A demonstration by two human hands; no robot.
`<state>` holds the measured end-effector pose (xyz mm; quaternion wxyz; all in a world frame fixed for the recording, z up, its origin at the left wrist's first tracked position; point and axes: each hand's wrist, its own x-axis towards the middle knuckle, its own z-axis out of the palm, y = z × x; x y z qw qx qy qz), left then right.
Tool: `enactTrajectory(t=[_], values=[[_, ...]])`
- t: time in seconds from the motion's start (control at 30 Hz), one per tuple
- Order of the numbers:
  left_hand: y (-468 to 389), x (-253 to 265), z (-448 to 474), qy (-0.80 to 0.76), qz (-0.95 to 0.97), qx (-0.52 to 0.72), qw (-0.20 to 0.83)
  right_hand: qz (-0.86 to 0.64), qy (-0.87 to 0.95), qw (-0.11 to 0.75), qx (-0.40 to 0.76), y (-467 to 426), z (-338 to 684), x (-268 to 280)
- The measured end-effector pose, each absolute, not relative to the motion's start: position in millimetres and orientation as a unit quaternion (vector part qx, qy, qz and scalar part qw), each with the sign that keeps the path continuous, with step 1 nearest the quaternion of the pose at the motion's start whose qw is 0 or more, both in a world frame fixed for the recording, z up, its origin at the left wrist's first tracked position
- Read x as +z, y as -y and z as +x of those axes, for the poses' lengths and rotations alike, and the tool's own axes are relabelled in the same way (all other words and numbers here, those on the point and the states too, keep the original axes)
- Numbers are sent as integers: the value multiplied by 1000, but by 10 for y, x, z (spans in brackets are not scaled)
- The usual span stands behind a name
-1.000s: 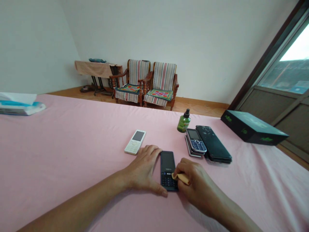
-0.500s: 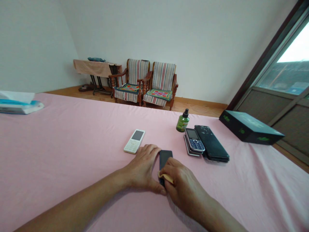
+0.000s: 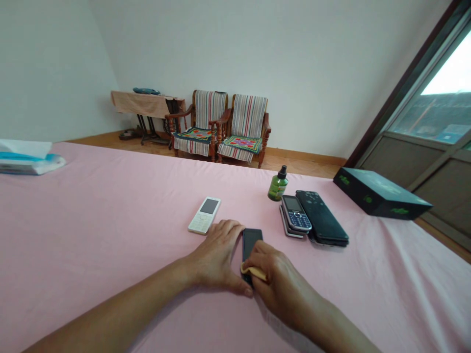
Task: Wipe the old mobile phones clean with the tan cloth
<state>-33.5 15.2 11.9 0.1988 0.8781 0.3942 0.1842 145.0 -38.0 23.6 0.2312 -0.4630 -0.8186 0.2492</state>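
Observation:
A dark mobile phone (image 3: pixel 251 241) lies on the pink cloth in front of me, its lower half mostly covered by my hands. My left hand (image 3: pixel 221 262) grips it along the left side, fingertips at the top corner and thumb at the bottom end. Bunched in the closed fingers of my right hand (image 3: pixel 274 274) is a folded yellow cloth (image 3: pixel 255 272), pressed on the lower part of the phone. Just beyond my left hand lies a white keypad phone (image 3: pixel 204 215), face up and apart from the fingers.
To the right rest stacked phones with a blue keypad phone (image 3: pixel 296 214) on top, beside stacked black phones (image 3: pixel 322 220). Behind them stands a green spray bottle (image 3: pixel 277 186). A black box (image 3: pixel 379 193) sits far right, a tissue pack (image 3: pixel 33 162) far left. Two chairs (image 3: pixel 221 125) stand beyond.
Almost nothing differs. My right hand with the yellow cloth has shifted very slightly on the phone; my left hand keeps its hold.

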Motion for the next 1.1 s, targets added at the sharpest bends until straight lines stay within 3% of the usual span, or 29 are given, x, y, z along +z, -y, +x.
enactTrajectory(t=[0.53,0.83,1.1], values=[[-156,106,-338,-391,881,180,196,-478,813,229,241,365,1452,242],[-177,92,-348,-386,884,176,194,-556,796,152,186,316,1800,357],[-179,84,-348,-385,888,168,186,-457,792,354,199,188,1697,244]])
